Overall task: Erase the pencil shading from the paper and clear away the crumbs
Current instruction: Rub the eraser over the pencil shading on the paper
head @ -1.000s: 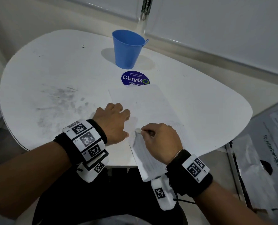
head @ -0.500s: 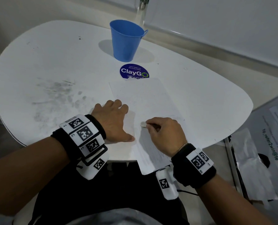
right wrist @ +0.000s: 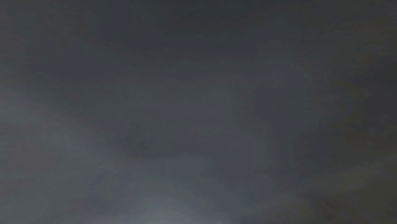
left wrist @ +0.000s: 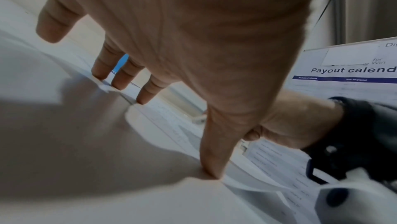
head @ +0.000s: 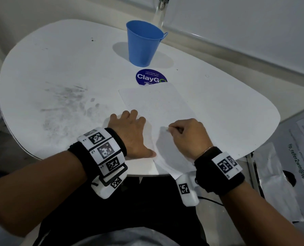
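Observation:
A white sheet of paper (head: pixel 158 105) lies on the white table (head: pixel 58 64), its near corner hanging over the front edge. My left hand (head: pixel 129 134) lies flat with spread fingers (left wrist: pixel 120 78) on the paper's left edge, thumb pressed down. My right hand (head: pixel 188 135) is curled and pinches a small white eraser (head: pixel 164 129) against the paper near the middle. No pencil shading or crumbs are plain to see on the sheet. The right wrist view is dark and shows nothing.
A blue plastic cup (head: pixel 143 43) stands at the far side of the table, with a round blue ClayGo sticker (head: pixel 150 79) in front of it. Grey smudges (head: pixel 66 103) mark the table left of the paper. Printed sheets (head: pixel 300 157) lie on the floor at right.
The right hand with the eraser has shifted slightly back and forth over the paper. The left hand stays pressed on the sheet's left edge. The head view shifted a little.

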`<state>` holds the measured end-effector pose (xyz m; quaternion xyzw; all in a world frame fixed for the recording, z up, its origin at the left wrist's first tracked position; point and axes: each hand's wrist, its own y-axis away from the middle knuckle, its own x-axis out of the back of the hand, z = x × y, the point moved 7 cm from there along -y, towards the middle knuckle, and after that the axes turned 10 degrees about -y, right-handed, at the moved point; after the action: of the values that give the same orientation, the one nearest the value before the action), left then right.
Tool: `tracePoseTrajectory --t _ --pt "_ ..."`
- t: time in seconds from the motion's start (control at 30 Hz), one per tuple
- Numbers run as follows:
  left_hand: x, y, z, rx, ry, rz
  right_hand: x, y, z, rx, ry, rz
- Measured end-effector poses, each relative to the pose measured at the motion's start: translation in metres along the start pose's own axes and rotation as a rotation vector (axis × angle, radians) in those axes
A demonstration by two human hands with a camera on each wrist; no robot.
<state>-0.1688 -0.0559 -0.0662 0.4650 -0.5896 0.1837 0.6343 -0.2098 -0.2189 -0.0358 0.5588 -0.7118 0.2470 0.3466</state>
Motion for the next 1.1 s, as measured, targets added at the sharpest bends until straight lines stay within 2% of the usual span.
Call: tracePoseTrajectory --t 0.2,0.4,0.5,0.6,0.67,0.73,0.87,1.0,1.1 --pt "0.001 0.000 0.002 0.020 0.019 0.000 -0.003 0.024 -0.032 0.091 0.013 -0.162" --pt "-0.005 -0.004 -0.001 -0.020 0.068 -0.036 0.058 0.020 -0.050 0.090 -0.094 -0.084" --pt "-0.005 -0.004 0.000 -0.025 0.061 -0.028 0.037 0.004 -0.043 0.072 -0.096 -0.087" --pt "-0.006 -0.004 -0.001 -0.017 0.017 -0.007 -0.013 0.000 -0.023 0.025 -0.002 -0.180" --pt "-0.008 -0.004 -0.003 -0.010 -0.007 -0.015 -0.032 0.005 -0.020 0.046 0.087 -0.181" --pt "-0.010 -0.005 -0.005 -0.007 -0.017 -0.019 -0.033 0.006 -0.019 0.069 0.141 -0.161" --pt "-0.010 -0.006 -0.005 -0.012 -0.038 -0.043 -0.013 -0.007 -0.008 -0.004 0.122 -0.055" --pt "-0.009 -0.006 -0.004 0.013 -0.034 -0.033 -0.036 0.019 -0.028 0.105 0.082 -0.198" --pt "-0.008 -0.006 -0.004 0.004 -0.037 -0.016 -0.021 0.004 -0.012 0.036 0.083 -0.139"
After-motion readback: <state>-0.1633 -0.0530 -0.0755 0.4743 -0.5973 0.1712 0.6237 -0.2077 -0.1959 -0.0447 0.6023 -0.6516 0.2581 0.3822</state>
